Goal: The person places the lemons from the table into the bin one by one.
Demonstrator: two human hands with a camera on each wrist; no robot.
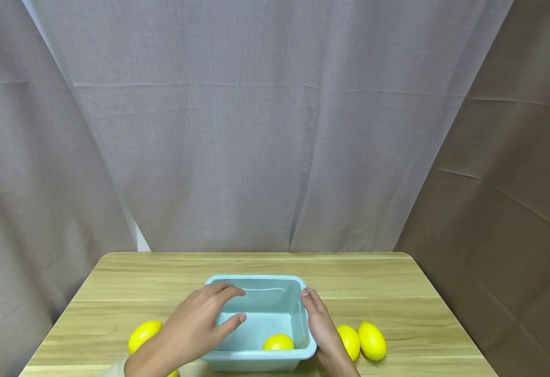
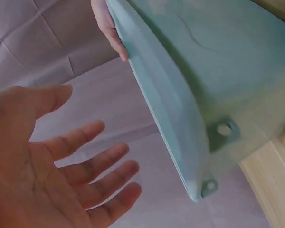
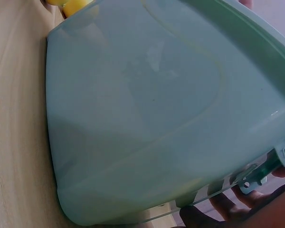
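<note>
A light blue plastic bin (image 1: 256, 361) stands on the table, with one yellow lemon (image 1: 278, 342) inside near its front wall. My left hand (image 1: 199, 322) hovers over the bin's left side, fingers spread and thumb apart, holding nothing. In the left wrist view, its palm (image 2: 33, 175) faces the bin's rim (image 2: 166, 90) across a gap. My right hand (image 1: 321, 324) grips the bin's right side, thumb at the rim and fingers along the outside. From the right wrist, its fingers (image 3: 223, 205) show at the bin's edge, beyond the broad wall (image 3: 133, 104).
Two lemons, one nearer (image 1: 349, 341) and one farther right (image 1: 372, 341), lie beside my right forearm. Another lemon (image 1: 145, 335) lies left of my left wrist, with a sliver of yellow (image 1: 173, 373) below it. Grey curtains (image 1: 237, 131) hang behind the wooden table (image 1: 397, 293).
</note>
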